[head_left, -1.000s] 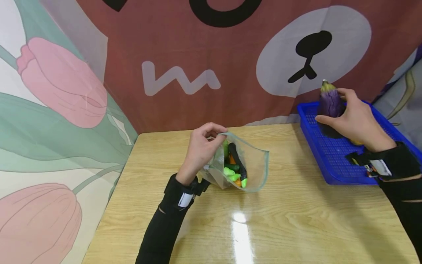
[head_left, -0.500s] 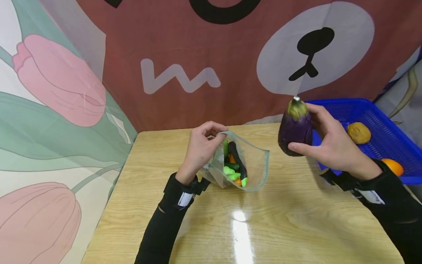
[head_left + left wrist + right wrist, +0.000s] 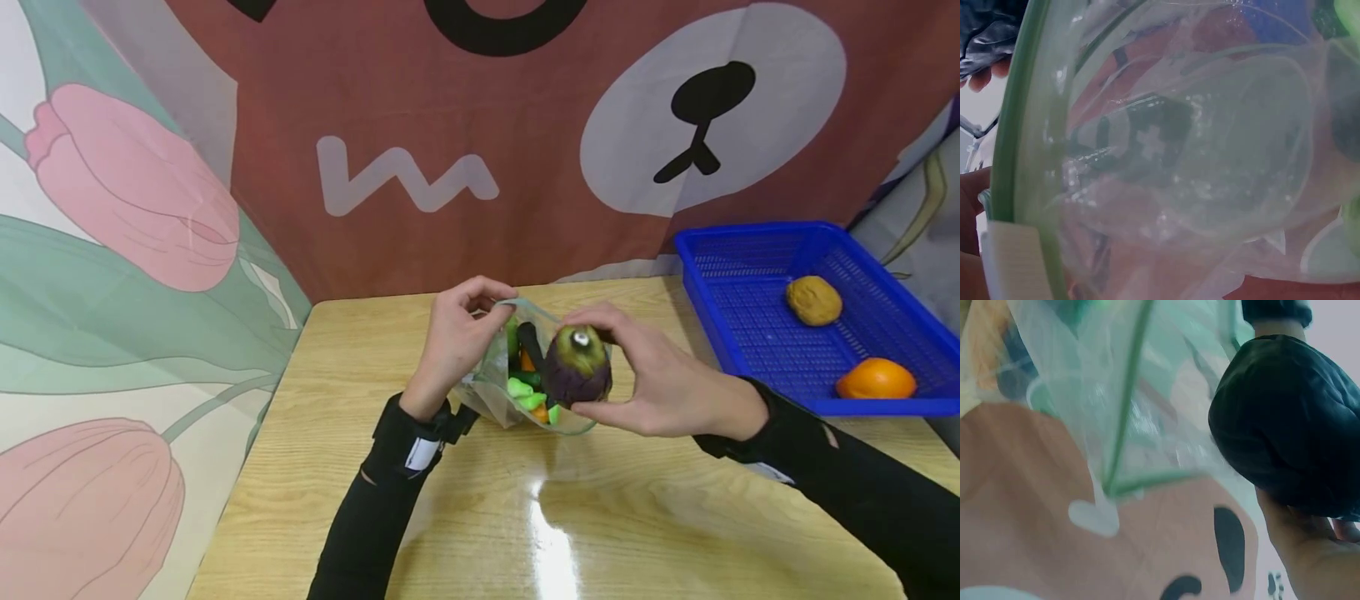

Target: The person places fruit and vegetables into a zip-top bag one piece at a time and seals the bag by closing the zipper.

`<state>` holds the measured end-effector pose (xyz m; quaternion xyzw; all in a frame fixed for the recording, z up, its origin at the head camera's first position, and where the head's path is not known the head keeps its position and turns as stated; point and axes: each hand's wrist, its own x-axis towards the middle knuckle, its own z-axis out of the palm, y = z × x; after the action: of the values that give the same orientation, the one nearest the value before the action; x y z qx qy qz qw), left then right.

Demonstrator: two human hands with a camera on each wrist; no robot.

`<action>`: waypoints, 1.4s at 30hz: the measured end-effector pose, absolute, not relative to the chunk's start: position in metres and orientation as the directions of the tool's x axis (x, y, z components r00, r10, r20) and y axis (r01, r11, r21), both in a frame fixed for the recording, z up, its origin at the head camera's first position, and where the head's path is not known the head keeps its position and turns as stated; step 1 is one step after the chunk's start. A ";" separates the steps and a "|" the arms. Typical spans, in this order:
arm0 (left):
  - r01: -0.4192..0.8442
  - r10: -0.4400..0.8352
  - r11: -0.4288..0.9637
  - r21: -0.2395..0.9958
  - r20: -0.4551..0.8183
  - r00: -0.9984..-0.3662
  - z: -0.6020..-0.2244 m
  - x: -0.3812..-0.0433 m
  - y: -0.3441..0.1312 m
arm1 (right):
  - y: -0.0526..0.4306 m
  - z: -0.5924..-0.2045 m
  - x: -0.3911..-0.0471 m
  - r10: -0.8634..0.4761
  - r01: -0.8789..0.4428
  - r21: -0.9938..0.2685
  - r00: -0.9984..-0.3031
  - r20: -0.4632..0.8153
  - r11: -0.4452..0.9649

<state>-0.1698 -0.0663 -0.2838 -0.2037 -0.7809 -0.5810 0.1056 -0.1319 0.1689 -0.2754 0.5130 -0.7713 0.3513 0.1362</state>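
Observation:
In the head view my left hand [image 3: 468, 337] pinches the upper left rim of a clear zip bag [image 3: 491, 400] with a green edge, holding its mouth open to the right. Inside lie toy vegetables: a long black eggplant [image 3: 531, 343], light green peppers [image 3: 525, 392] and some orange pieces. My right hand [image 3: 652, 375] grips a plump purple eggplant [image 3: 577, 367] by its sides, green stem toward the camera, over the bag's mouth. In the right wrist view the dark eggplant [image 3: 1285, 425] is beside the bag's green rim [image 3: 1124, 419]. The left wrist view looks through the bag's film [image 3: 1241, 144].
On the right of the wooden table [image 3: 360, 500] stands a blue plastic basket [image 3: 712, 325]. A brown potato-like item [image 3: 814, 301] and an orange fruit [image 3: 876, 380] lie in it. A cloth backdrop [image 3: 405, 92] hangs behind the table.
My right hand has lifted the plump eggplant out of the blue basket and carried it left to the bag's mouth, tipping its stem toward the camera. My left hand and the bag stay put.

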 end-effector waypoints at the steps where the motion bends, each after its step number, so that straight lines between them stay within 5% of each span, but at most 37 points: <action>1: 0.443 0.196 0.242 0.863 0.404 -0.894 -0.284 -0.170 -0.067 | 0.165 -0.277 -0.133 -0.714 -0.891 -0.389 -0.430 0.553 0.235; 10: 0.457 0.199 0.230 0.859 0.418 -0.886 -0.285 -0.170 -0.069 | 0.133 -0.298 -0.153 -0.782 -0.910 -0.311 -0.398 0.480 0.273; 22: 0.459 0.183 0.221 0.861 0.426 -0.886 -0.283 -0.170 -0.071 | 0.121 -0.315 -0.168 -0.840 -0.912 0.103 -0.316 0.441 0.397; 28: 0.449 0.181 0.225 0.865 0.416 -0.891 -0.283 -0.170 -0.072 | 0.120 -0.317 -0.168 -0.834 -0.930 0.049 -0.301 0.462 0.363; 42: 0.447 0.197 0.222 0.867 0.409 -0.891 -0.281 -0.170 -0.069 | 0.115 -0.331 -0.184 -0.808 -0.877 -0.074 -0.467 0.360 0.474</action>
<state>-0.1696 -0.0693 -0.2814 -0.2077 -0.7743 -0.5883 0.1063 -0.1844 0.1146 -0.3310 0.4972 -0.8472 0.1252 0.1393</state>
